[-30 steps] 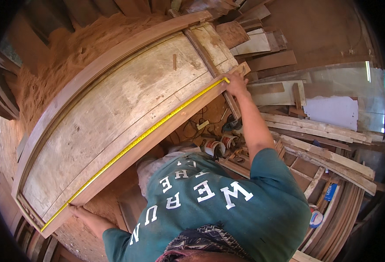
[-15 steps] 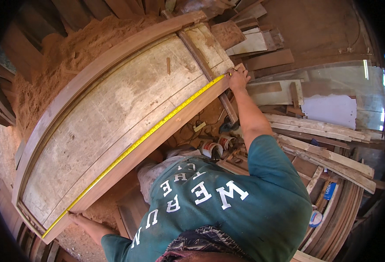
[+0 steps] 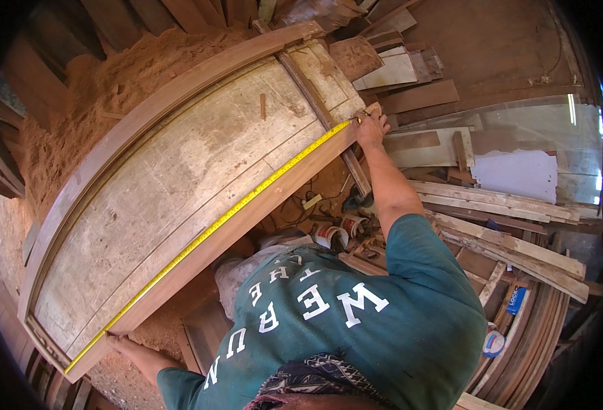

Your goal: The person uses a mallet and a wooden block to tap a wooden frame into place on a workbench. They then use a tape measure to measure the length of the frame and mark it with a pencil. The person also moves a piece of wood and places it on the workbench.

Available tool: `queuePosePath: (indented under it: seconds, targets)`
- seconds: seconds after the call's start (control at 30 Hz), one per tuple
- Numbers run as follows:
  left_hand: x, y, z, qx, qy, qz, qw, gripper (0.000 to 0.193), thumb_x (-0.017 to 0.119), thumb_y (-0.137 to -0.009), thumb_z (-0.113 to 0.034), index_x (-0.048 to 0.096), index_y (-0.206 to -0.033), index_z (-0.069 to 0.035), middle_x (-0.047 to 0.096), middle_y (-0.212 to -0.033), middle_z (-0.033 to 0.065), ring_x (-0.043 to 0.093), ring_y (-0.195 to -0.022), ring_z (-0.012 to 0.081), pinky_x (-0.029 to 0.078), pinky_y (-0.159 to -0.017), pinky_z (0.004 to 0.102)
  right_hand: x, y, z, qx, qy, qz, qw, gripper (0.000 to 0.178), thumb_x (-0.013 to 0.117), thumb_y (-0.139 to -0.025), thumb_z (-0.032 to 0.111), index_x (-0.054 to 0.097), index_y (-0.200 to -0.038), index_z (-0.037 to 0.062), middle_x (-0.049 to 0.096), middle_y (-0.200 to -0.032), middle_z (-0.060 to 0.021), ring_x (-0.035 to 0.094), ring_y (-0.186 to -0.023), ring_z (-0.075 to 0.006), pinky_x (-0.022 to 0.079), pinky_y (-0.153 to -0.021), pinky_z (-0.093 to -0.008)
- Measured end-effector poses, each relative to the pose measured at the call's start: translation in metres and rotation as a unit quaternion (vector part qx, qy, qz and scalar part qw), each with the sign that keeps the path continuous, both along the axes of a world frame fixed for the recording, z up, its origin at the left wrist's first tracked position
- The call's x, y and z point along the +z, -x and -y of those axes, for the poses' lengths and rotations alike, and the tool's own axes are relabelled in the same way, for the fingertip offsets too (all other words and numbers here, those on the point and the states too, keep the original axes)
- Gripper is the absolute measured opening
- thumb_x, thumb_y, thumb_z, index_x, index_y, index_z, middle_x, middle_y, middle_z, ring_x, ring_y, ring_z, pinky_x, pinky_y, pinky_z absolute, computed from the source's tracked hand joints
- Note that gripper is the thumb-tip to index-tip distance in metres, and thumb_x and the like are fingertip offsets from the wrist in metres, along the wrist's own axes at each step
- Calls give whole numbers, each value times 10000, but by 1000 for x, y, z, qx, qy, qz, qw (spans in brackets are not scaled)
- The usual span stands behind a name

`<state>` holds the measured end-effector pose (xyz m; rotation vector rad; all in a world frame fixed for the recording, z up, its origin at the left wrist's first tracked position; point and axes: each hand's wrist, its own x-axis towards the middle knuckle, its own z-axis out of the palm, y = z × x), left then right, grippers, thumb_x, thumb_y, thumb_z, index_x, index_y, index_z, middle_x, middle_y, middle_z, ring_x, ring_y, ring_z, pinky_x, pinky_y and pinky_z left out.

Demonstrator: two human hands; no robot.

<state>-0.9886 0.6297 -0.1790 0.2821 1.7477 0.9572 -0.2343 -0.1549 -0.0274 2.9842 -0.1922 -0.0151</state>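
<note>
In the upper left of the frame, sawdust [image 3: 86, 102] lies heaped along the outside of a curved rail [image 3: 115, 145], which arcs from the lower left to the top centre. In the lower left, the left hand [image 3: 125, 345] meets the near edge of a plank [image 3: 199, 258], fingertips just beside a yellow tape [image 3: 247, 199]. Its fingers are partly hidden, so I cannot tell how wide or narrow that grip is.

Plank and tape both slant from the lower left to the upper centre, the tape stretched out along the plank's far edge. Between plank and rail spreads a stained panel [image 3: 178, 157]; a small stick [image 3: 262, 106] lies on it, and a dark batten [image 3: 305, 83] crosses its upper right part.

In the lower centre is the person's green shirt [image 3: 315, 297], with a bucket [image 3: 329, 236] beyond it. Right of centre, the right hand [image 3: 371, 128] is at the tape's upper end, over the plank, fingers bent; whether they pinch the tape is too small to tell. At the right lie a pale sheet [image 3: 517, 172], a blue box [image 3: 517, 301] and long strips [image 3: 537, 342].
</note>
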Motion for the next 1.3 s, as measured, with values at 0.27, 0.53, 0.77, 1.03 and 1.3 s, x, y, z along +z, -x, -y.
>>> queuePosePath:
  seconds: [0.27,0.53,0.77,1.03,1.3]
  targets:
    - [-1,1,-2,-14,0,21,1000,581,704,-926,-326,554,-1401,-27,580,-1434,155,579,-1266,329,443,-1115,508,-1,2,-2,-4,-8,1,1000,299,705,-927,330,746,-1222,297,462,-1480,-154,382,-1329,-376,291,-1084,-532]
    - [1,2,1,-18,0,15,1000,589,698,-933,-329,540,-1414,-27,570,-1441,156,580,-1266,328,457,-1101,497,-1,1,-1,-22,-35,-30,999,321,700,-934,348,736,-1249,301,421,-1536,-175,357,-1371,-398,278,-1109,-544]
    - [3,3,4,-22,4,15,1000,596,692,-940,-331,528,-1425,-28,562,-1447,158,581,-1265,327,469,-1089,487,-7,3,0,-9,-4,9,1000,314,701,-934,345,738,-1243,303,430,-1528,-177,362,-1365,-397,275,-1109,-538]
    - [4,5,5,-28,8,23,999,604,686,-947,-334,514,-1438,-28,553,-1454,159,582,-1265,325,482,-1075,476,1,3,-5,-34,-14,-32,999,338,698,-937,350,720,-1271,307,395,-1558,-173,337,-1404,-395,273,-1113,-538]
    - [3,-5,-3,-41,10,29,999,612,679,-955,-337,500,-1451,-28,543,-1461,160,583,-1265,324,496,-1061,466,1,9,-2,-40,-41,-8,998,346,704,-929,350,719,-1267,278,427,-1524,-171,315,-1422,-384,276,-1110,-539]
